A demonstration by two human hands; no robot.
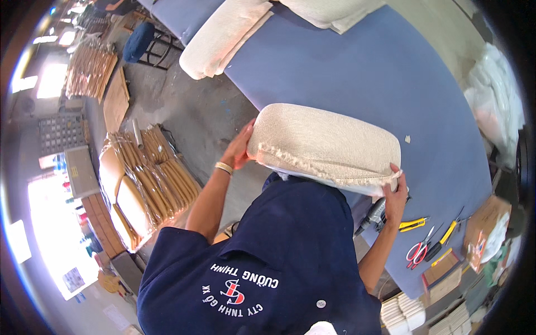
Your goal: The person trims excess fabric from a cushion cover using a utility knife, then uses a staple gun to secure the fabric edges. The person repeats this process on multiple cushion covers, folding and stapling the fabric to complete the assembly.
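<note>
A long, rounded cushion (pixel 329 137) covered in cream textured fabric is held between my two hands, over the near edge of the blue work table. Along its near side the fabric ends in a frayed raw edge, with a paler underside showing below. My left hand (pixel 241 148) grips the left end, its fingers partly behind the cushion. At the near right corner my right hand (pixel 395 195) closes on the fabric edge, thumb on top. A dark power tool (pixel 371 215) lies partly hidden beside my right forearm.
On the blue table (pixel 357 72) lie red-handled scissors (pixel 417 254), a yellow cutter (pixel 413 224), another yellow-handled tool (pixel 448 232) and a cardboard box (pixel 486 226). Folded cream fabric (pixel 223 36) sits at the far side. Plastic-wrapped tan panels (pixel 148 178) stand to the left, a blue stool (pixel 139 43) beyond.
</note>
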